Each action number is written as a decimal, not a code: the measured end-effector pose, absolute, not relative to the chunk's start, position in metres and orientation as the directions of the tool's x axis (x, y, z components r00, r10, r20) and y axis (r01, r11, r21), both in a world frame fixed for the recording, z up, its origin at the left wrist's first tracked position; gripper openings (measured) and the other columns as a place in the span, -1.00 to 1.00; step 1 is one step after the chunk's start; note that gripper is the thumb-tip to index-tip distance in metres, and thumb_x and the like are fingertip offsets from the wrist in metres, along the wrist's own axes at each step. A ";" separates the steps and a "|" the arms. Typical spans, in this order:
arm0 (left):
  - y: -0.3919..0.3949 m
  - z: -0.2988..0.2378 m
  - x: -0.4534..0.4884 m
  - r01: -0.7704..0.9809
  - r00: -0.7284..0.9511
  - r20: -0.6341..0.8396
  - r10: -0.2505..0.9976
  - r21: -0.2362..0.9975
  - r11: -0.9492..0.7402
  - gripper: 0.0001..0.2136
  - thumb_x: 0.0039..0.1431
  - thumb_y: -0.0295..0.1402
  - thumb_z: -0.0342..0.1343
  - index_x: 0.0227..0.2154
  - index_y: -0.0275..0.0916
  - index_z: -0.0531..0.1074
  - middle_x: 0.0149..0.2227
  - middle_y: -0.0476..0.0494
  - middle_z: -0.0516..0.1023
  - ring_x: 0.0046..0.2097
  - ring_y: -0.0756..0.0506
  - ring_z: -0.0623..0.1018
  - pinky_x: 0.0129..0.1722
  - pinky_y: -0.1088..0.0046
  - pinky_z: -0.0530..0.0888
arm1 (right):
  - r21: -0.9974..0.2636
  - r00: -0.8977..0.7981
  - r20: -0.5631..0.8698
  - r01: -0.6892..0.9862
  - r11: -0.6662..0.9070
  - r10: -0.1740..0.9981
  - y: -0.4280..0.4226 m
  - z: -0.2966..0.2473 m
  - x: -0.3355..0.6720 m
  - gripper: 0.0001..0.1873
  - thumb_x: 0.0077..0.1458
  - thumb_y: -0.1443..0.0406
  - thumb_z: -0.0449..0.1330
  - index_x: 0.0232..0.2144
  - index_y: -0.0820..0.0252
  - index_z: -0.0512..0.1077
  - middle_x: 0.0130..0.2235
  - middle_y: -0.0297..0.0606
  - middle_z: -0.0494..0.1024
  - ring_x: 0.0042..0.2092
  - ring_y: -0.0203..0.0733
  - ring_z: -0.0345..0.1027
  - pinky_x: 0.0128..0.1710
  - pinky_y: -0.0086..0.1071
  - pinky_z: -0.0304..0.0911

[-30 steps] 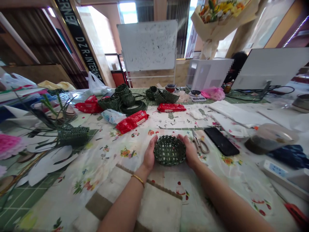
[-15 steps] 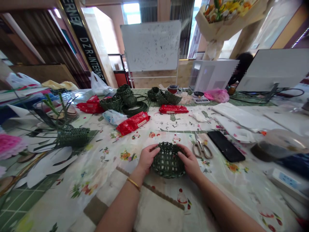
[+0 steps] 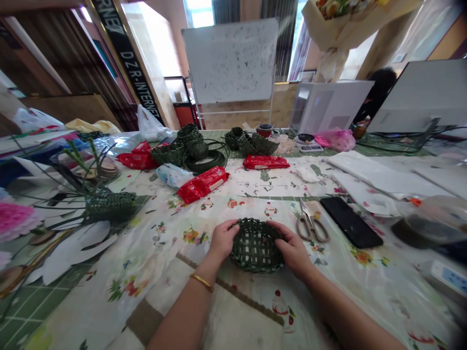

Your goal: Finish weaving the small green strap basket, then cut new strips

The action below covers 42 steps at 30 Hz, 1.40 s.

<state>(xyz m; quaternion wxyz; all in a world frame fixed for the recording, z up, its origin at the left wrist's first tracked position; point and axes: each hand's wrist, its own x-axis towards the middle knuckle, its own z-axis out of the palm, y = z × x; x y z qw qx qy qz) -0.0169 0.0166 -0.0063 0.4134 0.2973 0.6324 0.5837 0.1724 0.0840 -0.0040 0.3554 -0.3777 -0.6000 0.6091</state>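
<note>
Two sets of fingers (image 3: 229, 226) grasp the rim of an open-weave green basket (image 3: 257, 252), which sits on the cloth-covered worktop (image 3: 171, 243) toward its near edge; scissors (image 3: 312, 228) lie just right, and more woven baskets (image 3: 248, 144) sit toward the far edge.

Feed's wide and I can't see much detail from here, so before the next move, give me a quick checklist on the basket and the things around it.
1. Both hands on the green woven basket: ok, left hand and right hand on opposite sides.
2. Basket sitting on the floral tablecloth: ok.
3. Strip ends at the rim: cannot tell, fingers hide parts.
4. Scissors near the right hand, not touching it: ok.
5. Coil of green strip close to hand: not ok, it lies far across the table.
</note>
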 end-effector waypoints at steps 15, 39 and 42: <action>0.015 0.002 -0.006 -0.225 -0.591 -0.150 0.792 0.974 0.017 -0.68 -0.13 -0.09 0.23 -0.49 -0.30 0.57 -0.50 -0.08 0.57 -0.41 -0.06 0.48 -0.34 0.46 0.38 | -0.998 -0.433 -0.067 0.046 -0.052 0.899 0.076 -0.005 0.170 -0.43 -0.31 0.37 0.03 -0.14 0.15 0.46 -0.09 -0.27 0.54 0.00 -0.04 0.33 0.06 -0.19 0.16; 0.001 0.008 -0.001 -0.719 -0.111 -0.119 0.987 0.695 0.003 -0.44 0.05 0.07 0.05 0.02 -0.20 0.34 0.04 -0.22 0.44 0.01 -0.25 0.46 -0.01 0.19 0.37 | -0.997 -0.260 0.045 -0.074 0.026 0.965 0.074 0.012 0.176 -0.49 -0.04 0.29 0.08 0.03 0.10 0.33 0.03 -0.21 0.48 0.03 -0.01 0.35 -0.03 -0.15 0.29; 0.000 0.006 0.004 -0.674 -0.088 -0.080 0.993 0.739 -0.001 -0.45 -0.08 -0.18 0.26 0.02 -0.17 0.34 0.00 -0.18 0.47 -0.01 -0.24 0.46 -0.04 0.25 0.37 | -0.978 -0.274 0.203 -0.109 0.180 0.940 0.076 0.015 0.181 -0.52 0.02 0.26 0.14 0.04 0.06 0.30 0.14 -0.19 0.36 0.18 -0.06 0.17 0.16 -0.15 0.09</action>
